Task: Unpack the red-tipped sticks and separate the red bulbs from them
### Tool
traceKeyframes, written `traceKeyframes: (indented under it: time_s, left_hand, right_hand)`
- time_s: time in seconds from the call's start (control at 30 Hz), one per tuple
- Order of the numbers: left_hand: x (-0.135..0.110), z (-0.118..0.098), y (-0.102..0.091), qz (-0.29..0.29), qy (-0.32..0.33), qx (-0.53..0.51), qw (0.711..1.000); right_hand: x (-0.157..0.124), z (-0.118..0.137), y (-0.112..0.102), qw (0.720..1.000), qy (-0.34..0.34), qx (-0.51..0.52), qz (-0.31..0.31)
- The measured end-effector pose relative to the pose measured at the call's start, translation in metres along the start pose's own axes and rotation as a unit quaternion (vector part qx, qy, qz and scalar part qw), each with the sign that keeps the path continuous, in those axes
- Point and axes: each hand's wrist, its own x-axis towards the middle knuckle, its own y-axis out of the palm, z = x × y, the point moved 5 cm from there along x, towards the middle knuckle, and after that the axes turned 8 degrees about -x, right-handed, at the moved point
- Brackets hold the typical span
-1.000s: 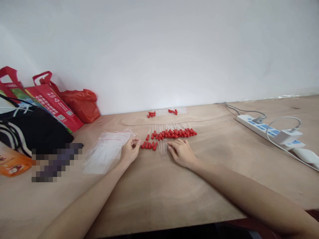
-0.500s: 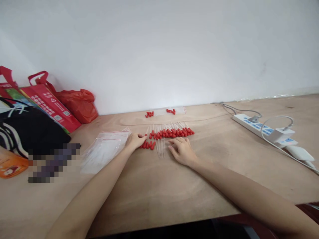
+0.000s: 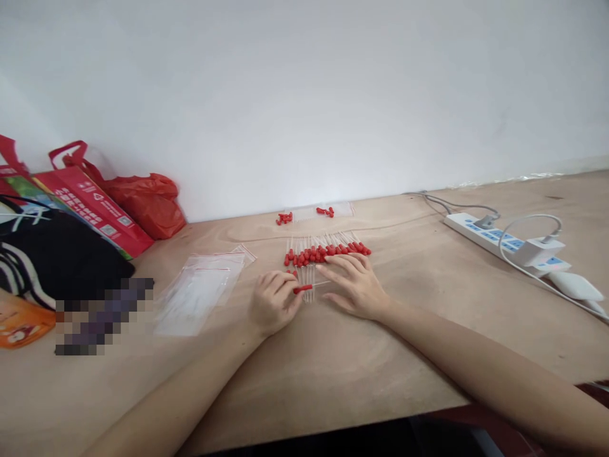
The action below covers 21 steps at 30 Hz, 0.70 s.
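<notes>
My left hand (image 3: 276, 301) pinches the red rubber bulb of a glass dropper (image 3: 303, 289), whose thin clear tube points right toward my other hand. My right hand (image 3: 356, 289) has thumb and fingers apart around the far end of that tube; I see no firm grip. Just beyond the hands lies a row of red-bulbed droppers (image 3: 314, 255), tubes pointing away from me. Several loose clear tubes (image 3: 308, 276) lie between my hands. A few red bulbs (image 3: 292, 273) show behind my left fingers, partly hidden.
Clear zip bags (image 3: 195, 298) lie flat at left. Near the wall is another clear bag (image 3: 304, 214) with small groups of red bulbs (image 3: 284, 218) by it. A white power strip (image 3: 480, 231) with plugs and cables lies right. A red plastic bag (image 3: 150, 203) and black bag (image 3: 61, 254) stand left.
My left hand has moved right and nearer to me, and now holds a dropper by its red bulb, turned sideways. My right hand has shifted slightly, its fingers spread near the tube.
</notes>
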Motion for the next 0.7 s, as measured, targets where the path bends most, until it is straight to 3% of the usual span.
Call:
traceKeyframes:
  time_s: [0.13,0.3,0.53,0.7]
  left_hand:
    - [0.002,-0.018,0.004,-0.008,0.061,-0.011,0.998]
    - [0.003,-0.017,0.006,-0.017,0.061,-0.026,0.998]
    - [0.003,-0.015,0.02,0.057,0.07,-0.069,0.993]
    - [0.002,-0.014,0.026,0.062,0.083,-0.084,0.991]
  right_hand:
    - [-0.006,0.006,-0.002,0.999,-0.042,-0.012,-0.013]
    - [-0.007,0.005,0.0,0.999,-0.031,-0.007,-0.032]
    - [-0.007,0.007,0.0,0.999,-0.034,-0.002,-0.036]
    - [-0.006,0.01,0.0,0.997,-0.049,-0.015,-0.052]
